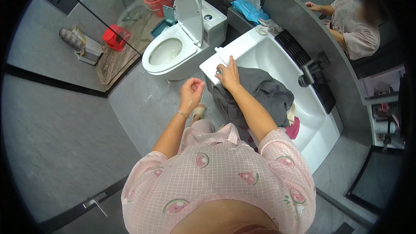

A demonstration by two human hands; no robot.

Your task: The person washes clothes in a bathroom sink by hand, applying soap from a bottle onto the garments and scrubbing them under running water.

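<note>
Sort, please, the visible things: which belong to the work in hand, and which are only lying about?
Seemingly in use:
dark grey cloth, near the right hand
white sink, partly under the cloth

Lying about:
red bucket
red stool
blue packet

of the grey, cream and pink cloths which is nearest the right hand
The big dark grey cloth, beside the right hand; the cream cloth and pink cloth lie farther off.
</note>
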